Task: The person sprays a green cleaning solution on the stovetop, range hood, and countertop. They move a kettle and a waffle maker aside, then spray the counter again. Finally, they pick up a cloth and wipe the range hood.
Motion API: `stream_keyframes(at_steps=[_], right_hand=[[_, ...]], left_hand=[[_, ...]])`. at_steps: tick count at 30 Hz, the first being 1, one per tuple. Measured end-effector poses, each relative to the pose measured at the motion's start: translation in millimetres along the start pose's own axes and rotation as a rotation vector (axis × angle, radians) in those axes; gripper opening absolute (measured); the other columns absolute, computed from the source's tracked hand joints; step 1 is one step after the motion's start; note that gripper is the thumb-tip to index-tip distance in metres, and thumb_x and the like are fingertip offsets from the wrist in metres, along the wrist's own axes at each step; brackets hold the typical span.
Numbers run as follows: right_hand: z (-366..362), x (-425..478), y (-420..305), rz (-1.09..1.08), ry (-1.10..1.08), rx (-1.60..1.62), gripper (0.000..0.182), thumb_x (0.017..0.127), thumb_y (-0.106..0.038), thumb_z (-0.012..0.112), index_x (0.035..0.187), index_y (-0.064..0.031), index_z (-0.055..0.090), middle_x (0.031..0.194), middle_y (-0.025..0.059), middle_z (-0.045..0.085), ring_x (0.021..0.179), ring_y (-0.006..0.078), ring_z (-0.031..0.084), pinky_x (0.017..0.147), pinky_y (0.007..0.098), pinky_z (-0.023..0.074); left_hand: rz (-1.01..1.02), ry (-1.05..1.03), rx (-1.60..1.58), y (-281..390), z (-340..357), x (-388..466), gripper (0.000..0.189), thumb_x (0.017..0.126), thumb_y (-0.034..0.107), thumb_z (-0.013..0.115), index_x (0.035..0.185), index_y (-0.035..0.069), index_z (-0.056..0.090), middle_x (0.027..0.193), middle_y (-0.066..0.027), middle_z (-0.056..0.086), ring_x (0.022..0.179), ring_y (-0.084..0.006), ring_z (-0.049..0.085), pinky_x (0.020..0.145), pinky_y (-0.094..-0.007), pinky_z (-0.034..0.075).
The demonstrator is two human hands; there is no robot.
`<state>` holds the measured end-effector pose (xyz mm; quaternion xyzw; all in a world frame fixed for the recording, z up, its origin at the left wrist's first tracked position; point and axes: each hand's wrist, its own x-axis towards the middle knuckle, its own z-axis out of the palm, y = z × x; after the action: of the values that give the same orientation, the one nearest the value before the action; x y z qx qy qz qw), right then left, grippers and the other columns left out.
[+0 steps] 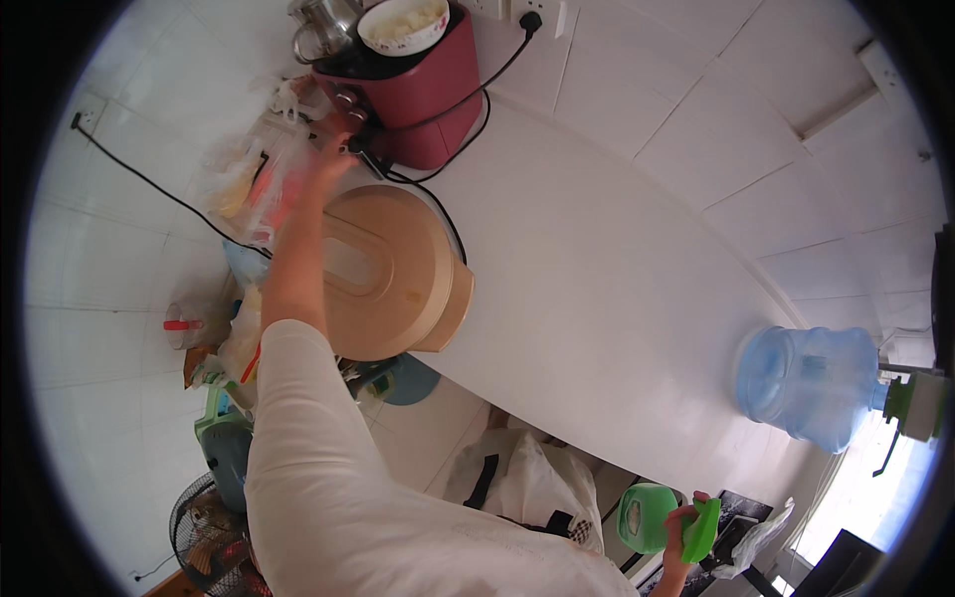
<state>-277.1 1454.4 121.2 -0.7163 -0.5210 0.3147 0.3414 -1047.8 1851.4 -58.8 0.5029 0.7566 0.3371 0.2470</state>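
Note:
My left arm stretches over a round beige lidded appliance (425,261). My left hand (337,153), blurred, is at the front of a dark red countertop appliance (440,89) with knobs. A black part with a metal strip (369,158) is right by the fingers; whether they grip it is unclear. Low on the right, my right hand (675,526) grips a green spray bottle (646,517) by its bright green trigger head (701,530). The bottle is tipped on its side in view, beside the counter's front edge.
A metal pitcher (328,26) and a floral bowl (403,30) of pale food stand on the red appliance. Its black cord (500,71) crosses the white counter (597,283). Plastic bags (254,179) crowd the left wall. A blue water jug (809,384) with a pump stands right.

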Motion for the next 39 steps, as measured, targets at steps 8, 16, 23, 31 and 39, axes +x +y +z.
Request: stream_keyframes(at_steps=[8, 16, 23, 31, 39], right_hand=[[38, 28, -43, 0.101, -0.012, -0.029, 0.042, 0.075, -0.005, 0.067, 0.114, 0.0016, 0.053, 0.071, 0.0023, 0.061, 0.065, 0.0108, 0.054, 0.068, 0.0249, 0.0430], [46, 53, -46, 0.007, -0.073, -0.062, 0.039, 0.076, -0.006, 0.065, 0.113, 0.0010, 0.053, 0.070, 0.0032, 0.060, 0.063, 0.0096, 0.053, 0.064, 0.0231, 0.0423], [46, 50, -61, 0.021, -0.033, 0.039, 0.039, 0.078, -0.005, 0.064, 0.115, 0.0009, 0.052, 0.072, 0.0047, 0.060, 0.063, 0.0100, 0.052, 0.062, 0.0222, 0.0416], [34, 34, -49, -0.091, -0.011, 0.067, 0.039, 0.078, -0.002, 0.062, 0.115, 0.0018, 0.051, 0.072, 0.0050, 0.059, 0.064, 0.0108, 0.053, 0.062, 0.0235, 0.0422], [15, 8, -27, -0.130, 0.102, 0.080, 0.044, 0.079, 0.000, 0.058, 0.121, 0.0041, 0.045, 0.073, 0.0039, 0.056, 0.065, 0.0117, 0.051, 0.071, 0.0260, 0.0428]], left_hand=[[-0.004, -0.223, 0.312, 15, 7, -33, 0.042, 0.070, 0.018, 0.078, 0.106, 0.004, 0.062, 0.093, -0.0098, 0.067, 0.085, -0.0156, 0.063, 0.075, -0.0268, 0.049], [0.040, -0.124, 0.006, 33, -12, -90, 0.037, 0.079, 0.021, 0.070, 0.109, 0.003, 0.061, 0.108, -0.0120, 0.064, 0.101, -0.0207, 0.060, 0.088, -0.0318, 0.045], [0.345, 0.141, 0.655, 46, 19, -102, 0.044, 0.079, 0.019, 0.064, 0.120, 0.006, 0.054, 0.111, -0.0144, 0.061, 0.100, -0.0340, 0.058, 0.088, -0.0489, 0.042], [0.330, -0.276, 0.103, 97, 127, -117, 0.048, 0.075, 0.023, 0.069, 0.118, 0.007, 0.057, 0.106, -0.0115, 0.065, 0.094, -0.0274, 0.063, 0.083, -0.0371, 0.050], [0.364, 0.458, 0.103, 161, 129, -178, 0.032, 0.071, 0.015, 0.068, 0.101, 0.005, 0.061, 0.100, -0.0138, 0.062, 0.101, -0.0299, 0.056, 0.084, -0.0439, 0.042]])
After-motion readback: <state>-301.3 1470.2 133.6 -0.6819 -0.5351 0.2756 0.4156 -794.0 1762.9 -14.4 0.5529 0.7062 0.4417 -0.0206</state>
